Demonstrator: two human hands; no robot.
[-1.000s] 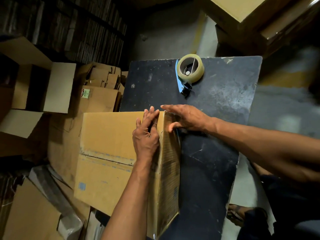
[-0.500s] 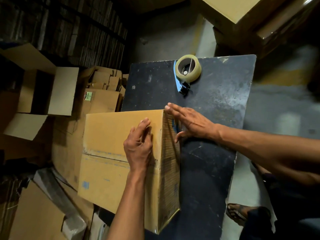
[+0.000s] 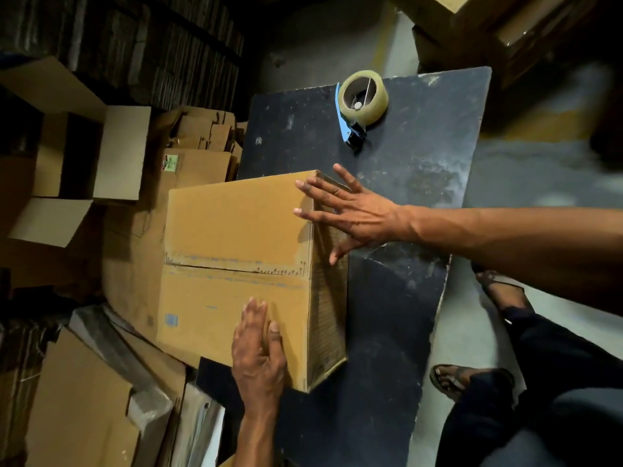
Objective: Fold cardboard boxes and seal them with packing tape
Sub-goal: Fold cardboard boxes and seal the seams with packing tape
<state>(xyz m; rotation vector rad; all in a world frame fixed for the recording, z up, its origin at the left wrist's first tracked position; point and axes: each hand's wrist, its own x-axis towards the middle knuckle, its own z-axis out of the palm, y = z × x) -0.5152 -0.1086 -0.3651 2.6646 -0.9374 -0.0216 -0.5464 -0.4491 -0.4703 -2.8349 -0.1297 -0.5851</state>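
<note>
A brown cardboard box (image 3: 236,244) stands on the dark table (image 3: 421,183), its top flaps closed along a middle seam. My left hand (image 3: 258,348) lies flat on the near part of the top, fingers straight. My right hand (image 3: 347,214) spreads over the far right top edge, fingers splayed across the top and the right side. A tape dispenser (image 3: 360,102) with a clear tape roll and blue frame lies at the table's far edge, apart from both hands.
Open boxes (image 3: 84,156) and flattened cardboard (image 3: 77,399) pile up on the left floor. Stacked cardboard fills the back left. More boxes (image 3: 472,21) stand at the far right. My sandalled feet (image 3: 472,379) are right of the table.
My left hand has slid back along the top toward me. My right hand has moved up onto the far right corner with fingers spread. The box has turned a little.
</note>
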